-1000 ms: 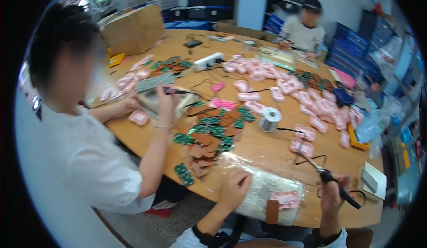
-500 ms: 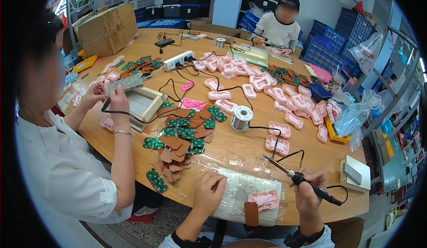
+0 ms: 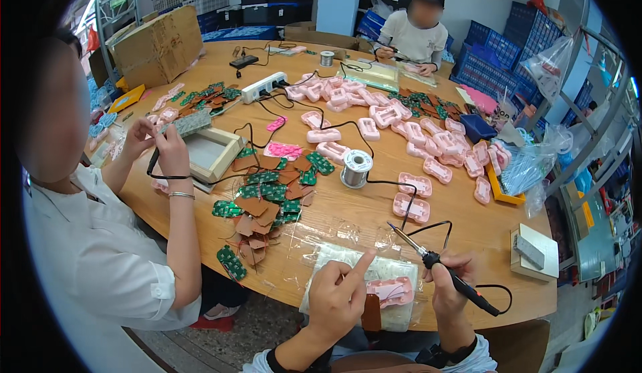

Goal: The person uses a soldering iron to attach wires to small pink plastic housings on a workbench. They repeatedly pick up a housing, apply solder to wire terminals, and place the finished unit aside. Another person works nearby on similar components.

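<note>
My right hand [image 3: 449,290] grips a black-handled soldering iron [image 3: 461,285], its metal tip raised and pointing to the upper left. Over the clear-wrapped white pad [image 3: 401,319] is my left hand [image 3: 334,301], holding nothing that I can see. Its index finger stretches out to the upper right; the other fingers curl. Just right of that hand, a pink plastic shell [image 3: 396,290] with thin wires lies on the pad. A brown board piece [image 3: 372,314] touches the shell's lower left side and is partly covered by my left hand.
A solder spool [image 3: 356,169] stands ahead, near two pink shells [image 3: 410,207]. Green and brown circuit boards [image 3: 264,199] pile up to the left. Many pink shells [image 3: 435,142] lie beyond. A power strip [image 3: 265,86] trails cords. One co-worker [image 3: 100,239] sits left, another [image 3: 416,32] across.
My left hand has moved right and over the pad, its index finger now stretched out. The soldering iron has shifted slightly left in my right hand. The whole view has shifted a little.
</note>
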